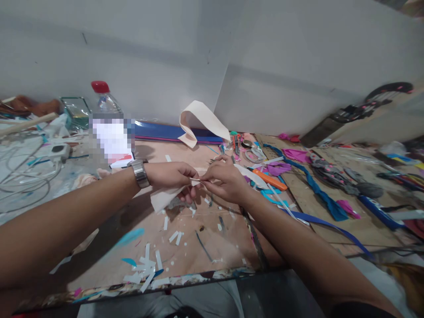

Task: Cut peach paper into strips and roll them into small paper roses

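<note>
My left hand (172,176), with a metal watch (139,172) on the wrist, pinches one end of a pale cream paper strip (164,197). My right hand (223,180) meets it fingertip to fingertip and pinches the same strip at the middle. Both hands hover just above a wooden work board (185,247). The strip hangs down below my left hand and also runs out to the right past my right hand. A second, curled cream strip (198,121) stands behind the hands against the wall.
A clear bottle (106,119) with a red cap stands at the back left beside cables (23,176). Paper scraps (147,267) litter the board. To the right lie an orange cutter (270,180), scissors (253,154), blue and magenta strips (318,190) and tools.
</note>
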Tool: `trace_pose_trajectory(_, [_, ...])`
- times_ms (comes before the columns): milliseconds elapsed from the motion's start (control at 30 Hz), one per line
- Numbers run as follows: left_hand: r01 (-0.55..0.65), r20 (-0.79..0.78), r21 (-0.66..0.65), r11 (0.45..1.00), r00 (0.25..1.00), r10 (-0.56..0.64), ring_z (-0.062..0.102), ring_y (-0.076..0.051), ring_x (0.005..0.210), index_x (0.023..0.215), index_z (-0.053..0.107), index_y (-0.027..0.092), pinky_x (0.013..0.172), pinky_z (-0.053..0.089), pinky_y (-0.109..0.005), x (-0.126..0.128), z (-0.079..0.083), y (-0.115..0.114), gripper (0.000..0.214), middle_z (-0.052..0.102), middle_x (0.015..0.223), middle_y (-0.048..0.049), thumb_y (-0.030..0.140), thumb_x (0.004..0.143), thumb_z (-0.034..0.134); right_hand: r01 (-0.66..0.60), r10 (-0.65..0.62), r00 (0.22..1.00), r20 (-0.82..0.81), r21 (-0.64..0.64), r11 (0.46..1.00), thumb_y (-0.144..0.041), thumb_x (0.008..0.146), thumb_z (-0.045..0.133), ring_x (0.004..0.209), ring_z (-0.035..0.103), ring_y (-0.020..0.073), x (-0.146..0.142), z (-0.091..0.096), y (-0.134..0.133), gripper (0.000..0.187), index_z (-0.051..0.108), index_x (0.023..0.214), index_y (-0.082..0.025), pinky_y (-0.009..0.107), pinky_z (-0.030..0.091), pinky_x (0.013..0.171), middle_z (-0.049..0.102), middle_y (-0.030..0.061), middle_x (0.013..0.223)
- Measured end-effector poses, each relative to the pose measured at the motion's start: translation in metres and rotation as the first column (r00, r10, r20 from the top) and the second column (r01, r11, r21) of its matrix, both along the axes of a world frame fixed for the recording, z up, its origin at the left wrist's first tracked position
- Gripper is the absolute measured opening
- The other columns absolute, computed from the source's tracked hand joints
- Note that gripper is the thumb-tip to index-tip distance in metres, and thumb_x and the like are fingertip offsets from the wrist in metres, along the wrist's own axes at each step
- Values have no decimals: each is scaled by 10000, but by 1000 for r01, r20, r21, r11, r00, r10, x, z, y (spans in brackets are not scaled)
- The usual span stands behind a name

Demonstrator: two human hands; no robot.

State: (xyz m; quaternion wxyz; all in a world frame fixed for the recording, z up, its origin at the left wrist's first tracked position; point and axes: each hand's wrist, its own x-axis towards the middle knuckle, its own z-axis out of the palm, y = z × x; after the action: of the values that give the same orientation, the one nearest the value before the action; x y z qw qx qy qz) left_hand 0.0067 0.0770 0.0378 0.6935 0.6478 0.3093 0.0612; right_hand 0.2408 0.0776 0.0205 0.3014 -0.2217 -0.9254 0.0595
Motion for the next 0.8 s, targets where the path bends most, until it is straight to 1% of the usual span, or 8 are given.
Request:
trace_pose_trajectory(100, [17, 6, -16, 1000, 1000, -17, 717, -154, 739, 881, 620, 169, 725, 554, -289, -1, 3, 0, 80, 745, 872, -41, 159, 825, 564, 0, 0, 1000, 24, 17, 1000, -272, 941, 651, 779, 681, 184, 1, 1, 0, 84, 702, 877, -254, 457, 328, 1024, 763, -12, 767])
trace_pose_trajectory(233, [87, -64, 125, 988, 995, -79, 709, -151, 743, 889, 636, 172, 738, 547, -278, -2, 9, 0, 125, 743, 841, -34, 161, 823, 530, 0, -1, 1000, 31, 18, 1000, -271, 941, 645, 794, 682, 191, 1, 2, 0, 84, 700, 879, -255, 457, 330, 1021, 765, -8, 776])
trace_pose_trajectory(333, [134, -88, 263, 955, 990, -114, 703, -149, 766, 878, 635, 175, 746, 530, -262, -2, 10, -1, 127, 738, 841, -32, 254, 890, 537, 3, -3, 1000, 6, 15, 1000, -268, 935, 652, 776, 679, 191, 0, 2, 1, 69, 700, 887, -255, 451, 343, 998, 774, -7, 785])
trace_pose_trajectory(400, [117, -75, 291, 949, 992, -100, 691, -148, 749, 870, 618, 178, 733, 520, -260, -1, 9, -2, 187, 724, 821, -29, 345, 924, 555, 3, -3, 1000, -7, 13, 1000, -270, 933, 653, 765, 676, 190, 0, 2, 1, 67, 699, 887, -253, 449, 351, 986, 775, -5, 783])
trace_pose_trajectory(467, [88, -47, 248, 965, 996, -79, 683, -149, 719, 866, 595, 182, 723, 516, -266, 0, 7, -3, 198, 710, 787, -21, 370, 923, 572, -6, 6, 1000, -19, 20, 1000, -262, 932, 652, 761, 675, 188, 0, 1, 0, 66, 695, 884, -250, 449, 353, 986, 771, -7, 777])
trace_pose_trajectory(667, [37, -11, 43, 998, 999, -36, 716, -171, 716, 847, 587, 184, 715, 540, -287, 0, 5, -3, 33, 673, 737, 0, 216, 843, 580, -32, 32, 1000, 1, 50, 998, -247, 943, 641, 765, 676, 178, 1, 1, -1, 67, 697, 908, -258, 448, 354, 1013, 770, -15, 795])
trace_pose_trajectory(733, [32, -4, 12, 999, 999, -32, 727, -179, 731, 841, 591, 183, 722, 545, -295, 0, 7, -3, 85, 673, 736, -5, 234, 882, 537, -37, 37, 999, 8, 51, 998, -249, 944, 644, 769, 678, 177, 1, 1, -1, 61, 698, 917, -260, 447, 352, 1021, 770, -16, 798])
trace_pose_trajectory(800, [13, 3, -1, 1000, 1000, -13, 734, -188, 738, 841, 591, 189, 708, 545, -300, 0, 8, -4, 193, 679, 732, -13, 311, 944, 483, -39, 38, 999, 7, 60, 997, -241, 944, 646, 773, 677, 178, 1, 2, -1, 60, 701, 932, -261, 446, 348, 1021, 767, -17, 795])
